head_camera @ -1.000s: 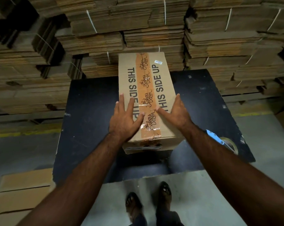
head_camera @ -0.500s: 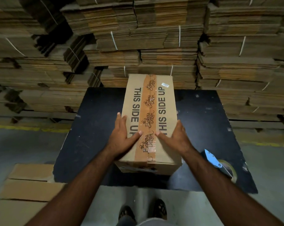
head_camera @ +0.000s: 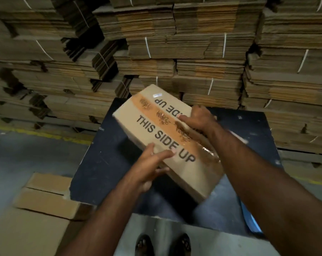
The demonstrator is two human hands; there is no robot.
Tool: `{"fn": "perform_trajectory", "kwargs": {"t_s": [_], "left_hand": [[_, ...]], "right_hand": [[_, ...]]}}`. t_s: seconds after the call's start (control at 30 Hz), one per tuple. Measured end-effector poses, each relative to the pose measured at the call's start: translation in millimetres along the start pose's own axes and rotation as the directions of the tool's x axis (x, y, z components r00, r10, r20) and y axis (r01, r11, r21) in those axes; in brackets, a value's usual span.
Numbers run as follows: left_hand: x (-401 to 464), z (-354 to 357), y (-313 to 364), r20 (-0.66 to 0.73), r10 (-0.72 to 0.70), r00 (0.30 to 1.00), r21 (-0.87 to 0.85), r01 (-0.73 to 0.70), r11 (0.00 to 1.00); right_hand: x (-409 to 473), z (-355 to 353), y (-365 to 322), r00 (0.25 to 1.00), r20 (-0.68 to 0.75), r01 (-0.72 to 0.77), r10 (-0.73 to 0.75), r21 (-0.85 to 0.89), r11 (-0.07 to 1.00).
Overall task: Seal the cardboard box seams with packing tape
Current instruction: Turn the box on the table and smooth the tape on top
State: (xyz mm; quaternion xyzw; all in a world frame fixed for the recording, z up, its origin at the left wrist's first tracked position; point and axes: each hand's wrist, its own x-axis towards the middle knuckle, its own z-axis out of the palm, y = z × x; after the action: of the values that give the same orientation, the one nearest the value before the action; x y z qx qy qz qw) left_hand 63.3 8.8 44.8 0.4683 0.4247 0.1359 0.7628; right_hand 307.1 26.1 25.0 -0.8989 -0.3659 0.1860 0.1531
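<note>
1. While the cardboard box (head_camera: pixel 162 141) sat skewed on the dark table (head_camera: pixel 108 163), its near corner jutting past the table edge, both hands had hold of it.
2. The left hand (head_camera: pixel 149 167) gripped the near long edge, thumb on top and fingers curled under.
3. The right hand (head_camera: pixel 197 119) lay over the far side, fingers bent over the edge beside the printed tape strip (head_camera: pixel 176 126).
4. The strip already ran along the top seam, crinkled near the close end.
5. Likely risk: the overhanging box could tip off if either grip loosened.
6. Wrinkled tape might lift and leave that seam open.
</note>
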Motion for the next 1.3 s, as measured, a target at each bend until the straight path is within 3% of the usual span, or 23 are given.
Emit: {"fn": "perform_trajectory", "kwargs": {"t_s": [0.1,0.17,0.23,0.33,0.4,0.47,0.5,0.6,0.67,1.13,1.3], "left_hand": [[-13.9,5.9,-14.6,0.055,-0.047,0.997,-0.070,0.051,0.996],[-12.7,-0.1,-17.5,0.032,-0.085,0.996,-0.055,0.087,0.995],[-7.5,-13.7,-13.8,-0.065,-0.080,0.995,0.082,0.085,0.993],[8.7,-38.3,1.1,-0.193,0.138,0.971,0.353,-0.063,0.933],[26.1,-51.7,14.1,-0.185,0.371,0.910,0.605,-0.192,0.773],[48.2,-61.0,28.0,-0.076,0.550,0.832,0.817,-0.264,0.512],[60.5,-65.4,33.3,0.003,0.573,0.819,0.887,-0.267,0.376],[92.1,-82.6,40.9,0.180,0.452,0.874,0.981,-0.195,-0.013],[104.2,-95.6,31.5,0.226,0.369,0.902,0.973,-0.186,-0.140],[48.8,-117.2,-25.1,0.280,0.418,0.864,0.955,-0.205,-0.215],[48.4,-119.7,-28.7,0.463,0.414,0.783,0.884,-0.374,-0.281]], "right_hand": [[3.7,10.3,-20.8,0.992,0.054,0.123,-0.115,-0.210,0.970],[1.3,25.1,-24.4,0.982,0.056,0.190,-0.182,-0.242,0.951],[-2.2,36.8,-23.5,0.979,0.026,0.203,-0.203,-0.222,0.954],[-10.8,40.8,-22.8,0.981,-0.008,0.189,-0.194,-0.188,0.964],[-28.1,41.6,-25.6,0.971,-0.070,0.216,-0.229,-0.160,0.963],[-52.0,49.4,-26.1,0.949,-0.136,0.261,-0.283,-0.160,0.952],[-62.9,56.2,-24.5,0.942,-0.156,0.269,-0.296,-0.170,0.948],[-84.6,74.5,-12.3,0.958,-0.142,0.213,-0.248,-0.223,0.951],[-92.7,81.4,-2.9,0.969,-0.120,0.184,-0.216,-0.234,0.955],[-156.3,101.3,-1.8,0.985,-0.074,0.129,-0.155,-0.280,0.951],[-165.7,116.8,-53.3,0.968,-0.031,0.234,-0.250,-0.257,0.938]]}}
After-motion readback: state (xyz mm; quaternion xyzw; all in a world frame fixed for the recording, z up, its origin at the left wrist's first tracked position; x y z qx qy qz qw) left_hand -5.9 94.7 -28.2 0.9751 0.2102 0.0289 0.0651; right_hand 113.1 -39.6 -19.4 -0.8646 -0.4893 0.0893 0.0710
